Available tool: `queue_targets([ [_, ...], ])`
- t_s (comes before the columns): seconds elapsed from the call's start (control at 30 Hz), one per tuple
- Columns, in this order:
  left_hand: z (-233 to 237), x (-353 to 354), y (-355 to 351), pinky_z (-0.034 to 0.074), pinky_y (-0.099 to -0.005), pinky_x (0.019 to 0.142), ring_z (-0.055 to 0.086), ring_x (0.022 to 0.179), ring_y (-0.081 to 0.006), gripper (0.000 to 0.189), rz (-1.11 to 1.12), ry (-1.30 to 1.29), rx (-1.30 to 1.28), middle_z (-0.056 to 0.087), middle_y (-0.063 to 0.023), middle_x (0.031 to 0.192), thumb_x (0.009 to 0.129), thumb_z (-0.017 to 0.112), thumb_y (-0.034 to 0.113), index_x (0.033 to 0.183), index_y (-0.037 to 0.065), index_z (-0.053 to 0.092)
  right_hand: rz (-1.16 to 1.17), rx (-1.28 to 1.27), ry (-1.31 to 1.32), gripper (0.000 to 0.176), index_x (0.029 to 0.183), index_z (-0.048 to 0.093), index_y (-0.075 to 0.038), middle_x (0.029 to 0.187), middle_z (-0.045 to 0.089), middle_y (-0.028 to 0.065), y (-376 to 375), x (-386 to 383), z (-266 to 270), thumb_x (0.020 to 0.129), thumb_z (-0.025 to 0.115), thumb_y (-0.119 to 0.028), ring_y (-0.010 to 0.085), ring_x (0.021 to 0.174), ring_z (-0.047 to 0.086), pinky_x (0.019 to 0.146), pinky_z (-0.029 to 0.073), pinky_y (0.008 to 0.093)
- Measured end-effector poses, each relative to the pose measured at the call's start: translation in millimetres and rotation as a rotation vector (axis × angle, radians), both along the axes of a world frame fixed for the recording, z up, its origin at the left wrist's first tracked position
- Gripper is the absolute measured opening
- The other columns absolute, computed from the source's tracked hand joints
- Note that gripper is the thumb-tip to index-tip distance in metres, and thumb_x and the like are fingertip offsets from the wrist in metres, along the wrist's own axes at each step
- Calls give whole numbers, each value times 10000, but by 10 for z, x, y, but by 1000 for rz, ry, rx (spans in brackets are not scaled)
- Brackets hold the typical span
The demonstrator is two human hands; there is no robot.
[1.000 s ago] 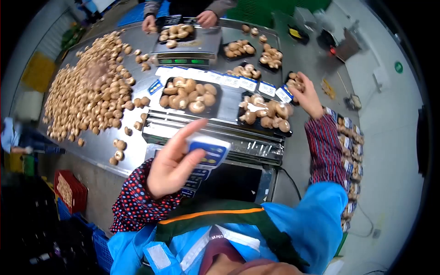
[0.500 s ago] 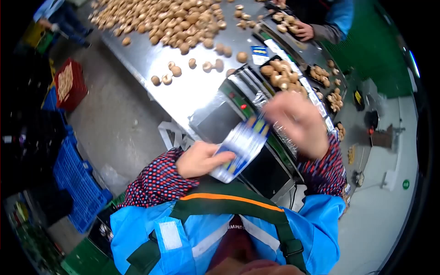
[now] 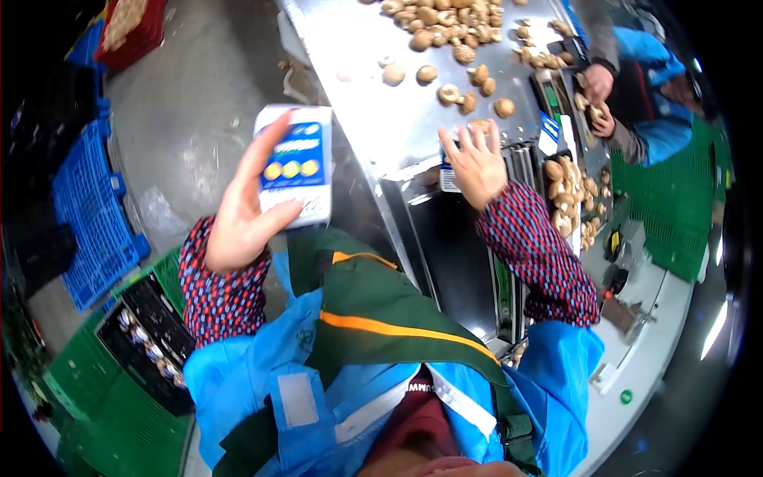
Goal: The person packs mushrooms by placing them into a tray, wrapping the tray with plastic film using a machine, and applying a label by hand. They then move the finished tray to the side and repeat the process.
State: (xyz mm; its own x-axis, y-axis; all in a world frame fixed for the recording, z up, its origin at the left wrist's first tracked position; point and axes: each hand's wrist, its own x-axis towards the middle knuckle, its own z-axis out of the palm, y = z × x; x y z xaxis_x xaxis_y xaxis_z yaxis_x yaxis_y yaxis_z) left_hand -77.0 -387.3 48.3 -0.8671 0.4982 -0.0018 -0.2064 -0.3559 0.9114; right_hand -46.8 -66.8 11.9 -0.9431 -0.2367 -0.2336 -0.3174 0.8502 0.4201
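My left hand [image 3: 245, 208] is wrapped round a stack of labels [image 3: 300, 167], white and blue with three yellow circles. My right hand [image 3: 479, 163] lies with its fingers spread over a single label [image 3: 450, 176] on the metal table [image 3: 358, 87]. Loose brown mushrooms [image 3: 449, 94] lie on the table just beyond my right hand. A black machine surface [image 3: 453, 238] is below my right wrist. Right of my right forearm stand trays of mushrooms [image 3: 563, 191], and another label [image 3: 548, 135] lies near them.
Across the table a co-worker's hands [image 3: 600, 95] hold mushrooms over a tray. A mushroom heap [image 3: 453, 20] covers the far table. At the left are a red crate [image 3: 131, 36], a blue crate [image 3: 91, 215] and green crates [image 3: 119, 397]. A green panel [image 3: 668, 207] stands right.
The view has turned. My left hand has moved left with the label stack, away from the machine. My right hand has moved away from the stack and is now spread over a label on the table.
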Motion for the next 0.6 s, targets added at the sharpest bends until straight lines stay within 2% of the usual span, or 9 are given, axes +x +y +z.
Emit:
queue_targets([
  [0.1,-32,-227,0,411,-288,928,522,1069,-163,379,-58,34,-119,537,-110,1174,876,524,38,1247,-8,461,-14,-328,71,905,1359,326,-91,1256,467,85,-516,0,692,596,782,-260,290,1215,389,1064,143,510],
  [0.17,60,-308,164,434,-262,886,551,1015,-133,319,49,130,-53,590,-85,1090,914,491,61,1227,2,483,63,-605,193,687,1287,447,-68,1196,507,106,-698,-169,1121,670,734,-163,277,1138,459,1038,222,443],
  [0.2,179,-340,221,443,-245,861,565,977,-116,311,-6,15,89,612,-72,1045,911,502,58,1215,-4,482,41,-1006,135,607,1259,471,-50,1158,536,124,-765,-266,1287,705,706,-125,282,1100,492,989,314,380],
  [0.27,296,-464,187,470,-223,793,592,905,-94,259,-138,246,-107,638,-72,976,900,530,60,1147,-18,530,-36,-1384,-121,527,1245,465,12,1206,528,147,-942,-351,1496,755,650,-44,207,1152,472,993,328,323],
  [0.33,411,-528,188,488,-209,725,613,820,-84,189,-111,512,-397,655,-75,892,885,568,79,1038,-29,592,-13,-1296,-276,438,1178,513,29,1165,559,135,-1038,-440,1526,761,639,-9,198,1107,506,984,344,322],
  [0.4,432,-557,190,491,-208,712,611,799,-83,194,-102,489,-397,661,-73,862,874,596,123,991,-29,627,147,-1088,-107,235,990,609,36,1009,626,109,-1103,-530,1506,757,637,22,185,927,594,938,400,324],
  [0.47,368,-564,189,494,-229,729,607,828,-87,222,-217,192,-247,665,-71,865,868,608,148,1005,-25,630,187,-1084,-172,215,983,622,32,963,636,102,-1076,-595,1464,769,628,17,165,894,600,878,442,291],
  [0.57,39,-435,46,483,-245,747,598,801,-99,242,-384,130,-483,665,-52,858,853,636,196,972,-13,652,-65,-1309,173,176,968,652,0,828,651,52,-877,-823,1105,796,641,-36,112,760,613,685,485,225],
  [0.6,-164,-350,-70,498,-241,676,640,754,-118,300,-304,-26,-389,672,-112,833,842,632,249,959,-27,651,-442,-1553,45,197,1001,635,5,866,649,47,-706,-926,1051,815,637,-59,103,780,612,703,485,210],
])
